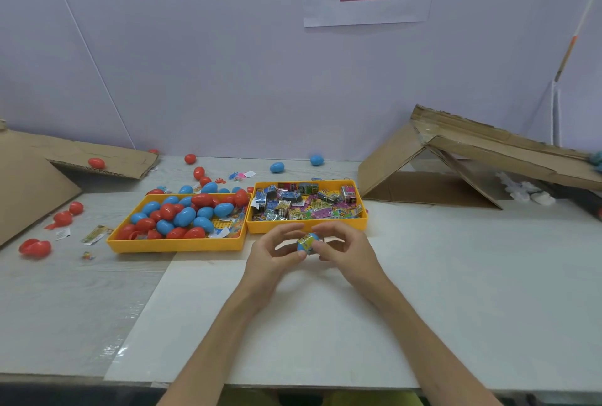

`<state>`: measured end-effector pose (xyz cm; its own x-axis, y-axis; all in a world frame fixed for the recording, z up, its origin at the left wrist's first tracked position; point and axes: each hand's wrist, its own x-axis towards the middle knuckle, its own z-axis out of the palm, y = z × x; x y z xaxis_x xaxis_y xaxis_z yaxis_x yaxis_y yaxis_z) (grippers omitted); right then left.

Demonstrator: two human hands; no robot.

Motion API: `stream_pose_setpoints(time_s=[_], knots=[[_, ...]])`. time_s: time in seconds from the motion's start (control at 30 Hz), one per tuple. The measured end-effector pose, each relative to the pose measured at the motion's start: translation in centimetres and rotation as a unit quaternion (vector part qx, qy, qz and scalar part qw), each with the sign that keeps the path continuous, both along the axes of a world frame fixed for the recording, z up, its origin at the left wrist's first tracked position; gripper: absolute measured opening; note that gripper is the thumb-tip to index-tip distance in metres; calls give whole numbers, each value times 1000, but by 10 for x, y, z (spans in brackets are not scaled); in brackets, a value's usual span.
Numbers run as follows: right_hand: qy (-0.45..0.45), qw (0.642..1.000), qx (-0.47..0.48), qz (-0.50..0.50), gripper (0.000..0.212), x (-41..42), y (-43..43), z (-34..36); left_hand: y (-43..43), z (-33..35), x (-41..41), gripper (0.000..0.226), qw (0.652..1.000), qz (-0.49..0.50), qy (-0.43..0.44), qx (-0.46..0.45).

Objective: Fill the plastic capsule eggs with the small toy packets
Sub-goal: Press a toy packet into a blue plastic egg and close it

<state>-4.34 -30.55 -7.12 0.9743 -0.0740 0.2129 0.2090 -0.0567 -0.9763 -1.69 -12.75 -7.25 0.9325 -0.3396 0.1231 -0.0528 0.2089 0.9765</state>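
Observation:
Both hands meet just in front of the trays, holding a blue capsule egg (308, 242) with a printed toy packet showing in its gap. My left hand (273, 252) pinches the egg's left side; my right hand (342, 247) grips its right side. Behind them, a yellow tray (176, 244) holds several red and blue eggs (185, 215). Beside it on the right, a second yellow tray (361, 216) is piled with small colourful toy packets (306, 202).
Loose red eggs (34, 247) and scraps lie left of the trays; two blue eggs (277, 167) sit near the back wall. Cardboard sheets (29, 177) lean at the left, and a folded cardboard ramp (456, 158) stands at the right. The table's front edge (293, 387) is close.

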Motion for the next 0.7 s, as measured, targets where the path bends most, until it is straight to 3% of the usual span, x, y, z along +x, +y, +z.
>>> stream_pose_setpoints(time_s=[0.17,0.3,0.4,0.53,0.63,0.7], knots=[[29,997,60,-26,16,0,-2,3,-1,-2,2,30,996,90,3,-23],[58,983,169,-34,19,2,-6,6,1,-3,5,19,983,157,42,-90],[119,952,282,27,22,4,-9,16,0,-6,5,21,986,152,25,-68],[193,941,276,40,31,27,-12,51,-1,-9,8,25,989,138,10,-42],[125,918,377,10,34,53,-32,105,2,-10,9,25,990,136,10,-33],[47,870,490,-36,33,68,-60,141,1,-9,9,24,991,134,9,-26]])
